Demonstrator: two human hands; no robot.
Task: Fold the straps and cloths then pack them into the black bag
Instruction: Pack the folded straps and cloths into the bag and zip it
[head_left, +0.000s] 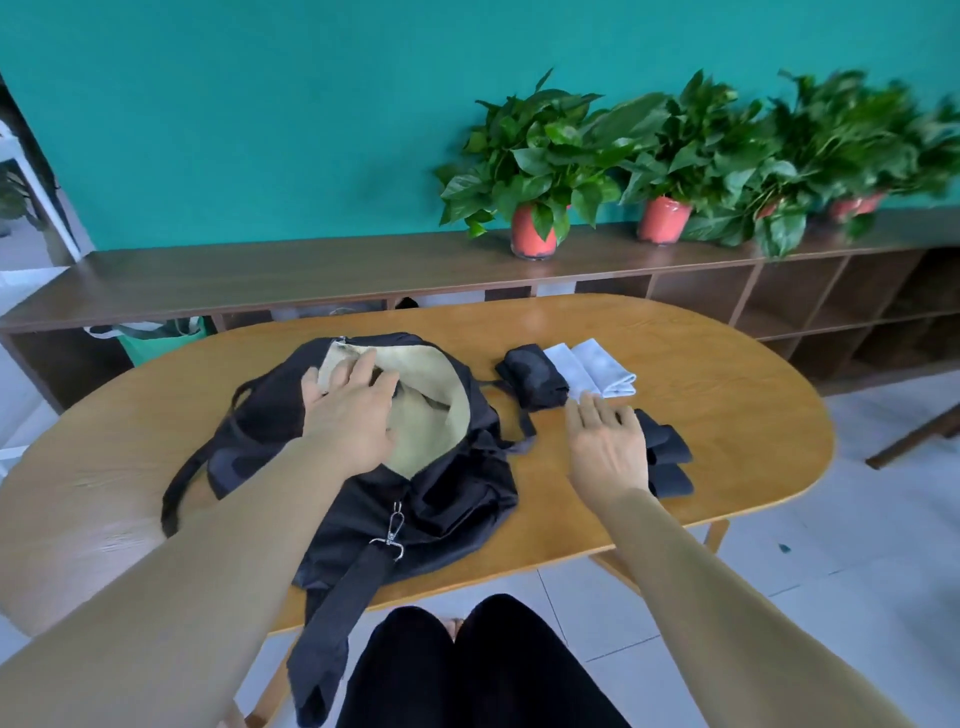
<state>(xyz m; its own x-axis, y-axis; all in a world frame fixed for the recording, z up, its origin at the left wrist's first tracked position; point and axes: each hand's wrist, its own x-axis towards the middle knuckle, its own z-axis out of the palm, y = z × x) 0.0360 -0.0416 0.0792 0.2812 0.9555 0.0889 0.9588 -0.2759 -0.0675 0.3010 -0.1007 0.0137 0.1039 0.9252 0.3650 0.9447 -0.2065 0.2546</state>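
Bag mouth propped for packing.
Left hand (353, 410) spread flat on black bag (441, 499) lining, I judge to hold it open; right hand (605, 441) spread, empty, folded straps (669, 452) beside it.

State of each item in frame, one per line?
Black bag: unzipped, mouth open, tan lining showing.
Left hand: open, flat on the bag's mouth.
Right hand: open, empty, above the table.
Black cloth: folded, not packed.
Pale cloth: folded, not packed.
Black straps: folded, not packed.
Clipped strap: unfolded, hanging over the table edge.
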